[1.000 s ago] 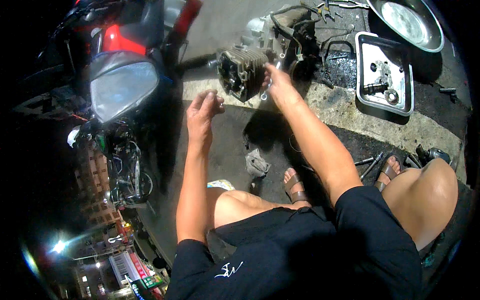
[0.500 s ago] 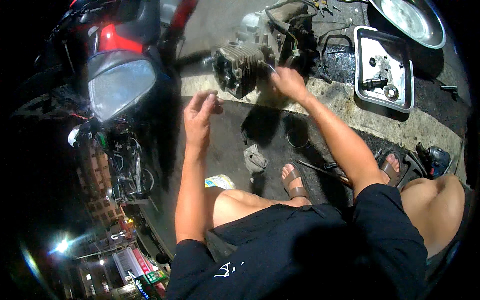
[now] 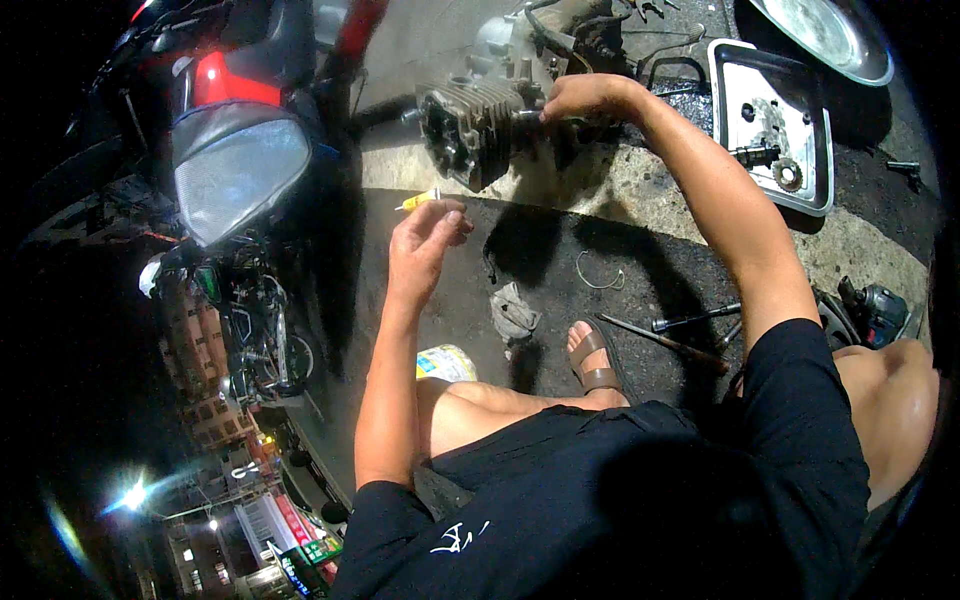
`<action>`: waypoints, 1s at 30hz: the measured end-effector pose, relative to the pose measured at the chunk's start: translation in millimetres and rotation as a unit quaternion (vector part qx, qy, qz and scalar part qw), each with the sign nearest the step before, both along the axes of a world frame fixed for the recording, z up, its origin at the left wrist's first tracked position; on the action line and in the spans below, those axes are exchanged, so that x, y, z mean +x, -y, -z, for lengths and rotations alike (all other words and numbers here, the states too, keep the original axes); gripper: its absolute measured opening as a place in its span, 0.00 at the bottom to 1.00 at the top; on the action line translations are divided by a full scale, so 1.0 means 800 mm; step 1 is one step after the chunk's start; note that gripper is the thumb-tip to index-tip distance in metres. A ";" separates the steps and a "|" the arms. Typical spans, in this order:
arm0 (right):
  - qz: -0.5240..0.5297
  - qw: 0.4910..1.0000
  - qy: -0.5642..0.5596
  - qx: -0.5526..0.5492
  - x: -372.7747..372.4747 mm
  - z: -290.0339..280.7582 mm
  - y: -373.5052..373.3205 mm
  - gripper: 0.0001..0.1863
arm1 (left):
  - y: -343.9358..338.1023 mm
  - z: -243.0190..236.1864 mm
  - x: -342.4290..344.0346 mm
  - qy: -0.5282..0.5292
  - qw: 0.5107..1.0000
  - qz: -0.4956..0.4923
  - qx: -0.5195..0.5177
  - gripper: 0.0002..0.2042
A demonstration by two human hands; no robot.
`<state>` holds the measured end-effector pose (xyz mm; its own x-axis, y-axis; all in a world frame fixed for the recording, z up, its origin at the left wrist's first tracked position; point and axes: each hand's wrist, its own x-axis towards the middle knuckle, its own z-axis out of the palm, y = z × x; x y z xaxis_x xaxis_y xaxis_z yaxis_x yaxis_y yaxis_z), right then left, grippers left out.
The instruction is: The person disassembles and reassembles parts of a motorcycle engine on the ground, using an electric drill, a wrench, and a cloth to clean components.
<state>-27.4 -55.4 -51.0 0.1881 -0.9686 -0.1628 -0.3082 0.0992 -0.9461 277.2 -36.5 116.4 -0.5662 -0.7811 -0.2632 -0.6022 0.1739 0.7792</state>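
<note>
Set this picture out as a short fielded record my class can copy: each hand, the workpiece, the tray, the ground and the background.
Left hand: left hand, fingers curled, apart from the engine; a small yellow item shows by its fingers, grip unclear
Right hand: right hand, at the engine's finned side; what it grips is unclear
Workpiece: greasy finned engine
Tray: metal tray, holding a toothed gear and other dark parts
Ground: grey cloth, long rod
Background: red-and-dark motorcycle, at left
</note>
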 end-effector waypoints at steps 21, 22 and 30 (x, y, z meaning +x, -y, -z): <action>0.203 0.967 0.075 -0.133 0.091 0.077 -0.034 0.20 | -0.049 -0.025 -0.005 0.088 0.987 0.072 -0.113 0.09; 0.149 0.978 0.071 -0.124 0.060 0.084 -0.022 0.20 | -0.050 -0.022 -0.007 0.089 0.986 0.078 -0.115 0.09; 0.084 0.987 -0.084 -0.108 0.030 0.021 -0.017 0.17 | -0.058 -0.033 0.000 0.094 0.980 0.107 -0.138 0.09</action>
